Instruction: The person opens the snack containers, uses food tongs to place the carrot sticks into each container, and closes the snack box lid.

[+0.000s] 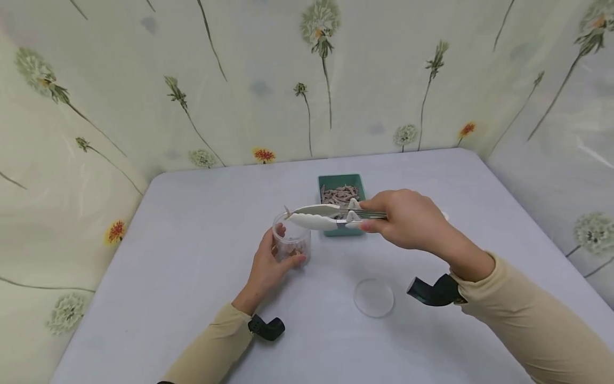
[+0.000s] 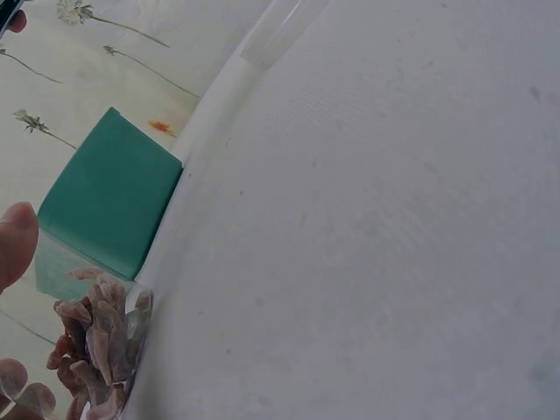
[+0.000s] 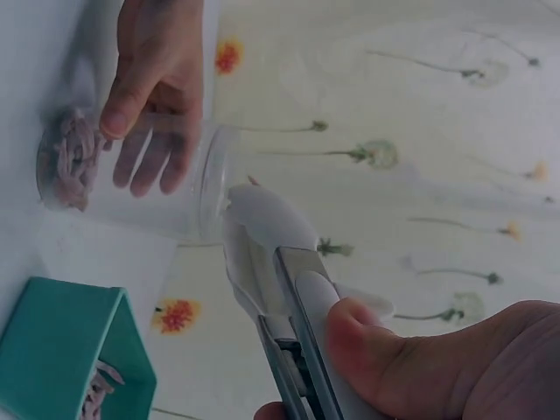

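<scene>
My left hand point(image 1: 268, 264) grips a clear plastic jar point(image 1: 292, 234) around its side, thumb in front. Brownish dried pieces point(image 2: 98, 337) lie at the jar's bottom. My right hand point(image 1: 410, 221) holds metal tongs with white tips point(image 3: 271, 223), the tips nearly together just above the jar's open mouth. A small dried piece point(image 1: 287, 212) sticks out from the tips of the tongs. Behind the tongs stands a green rectangular container point(image 1: 336, 232) holding many more such pieces point(image 1: 339, 195).
A round transparent lid point(image 1: 374, 297) lies flat on the white-covered table point(image 1: 192, 256), in front of the right hand. Part of a white object point(image 1: 445, 215) shows behind that hand. A flower-patterned curtain point(image 1: 268, 80) rises behind the table.
</scene>
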`<state>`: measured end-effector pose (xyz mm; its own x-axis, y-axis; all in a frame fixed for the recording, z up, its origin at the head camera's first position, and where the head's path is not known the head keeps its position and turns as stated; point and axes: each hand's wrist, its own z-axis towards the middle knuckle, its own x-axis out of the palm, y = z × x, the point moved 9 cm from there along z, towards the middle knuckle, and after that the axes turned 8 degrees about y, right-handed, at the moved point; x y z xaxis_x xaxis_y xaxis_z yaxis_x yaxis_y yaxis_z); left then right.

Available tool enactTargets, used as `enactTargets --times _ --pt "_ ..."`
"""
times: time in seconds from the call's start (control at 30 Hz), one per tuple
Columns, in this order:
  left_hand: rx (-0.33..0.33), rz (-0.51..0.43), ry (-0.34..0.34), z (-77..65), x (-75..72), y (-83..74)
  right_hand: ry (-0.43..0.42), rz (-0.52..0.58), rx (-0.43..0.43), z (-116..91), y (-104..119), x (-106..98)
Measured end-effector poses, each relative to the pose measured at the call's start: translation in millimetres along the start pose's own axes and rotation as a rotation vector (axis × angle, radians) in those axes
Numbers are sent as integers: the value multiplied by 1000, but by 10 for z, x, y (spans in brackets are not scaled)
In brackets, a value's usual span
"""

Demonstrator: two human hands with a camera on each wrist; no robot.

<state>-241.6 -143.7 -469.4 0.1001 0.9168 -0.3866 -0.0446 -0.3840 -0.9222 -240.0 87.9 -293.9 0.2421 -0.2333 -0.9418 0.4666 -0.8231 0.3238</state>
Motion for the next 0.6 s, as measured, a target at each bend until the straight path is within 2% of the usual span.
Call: enactTargets --times 0.3,0.6 --pt "-3 2 -5 -6 19 -19 -6 -68 -41 -1 96 31" --pt "13 -2 -11 -30 17 -32 -6 -45 -84 -17 61 29"
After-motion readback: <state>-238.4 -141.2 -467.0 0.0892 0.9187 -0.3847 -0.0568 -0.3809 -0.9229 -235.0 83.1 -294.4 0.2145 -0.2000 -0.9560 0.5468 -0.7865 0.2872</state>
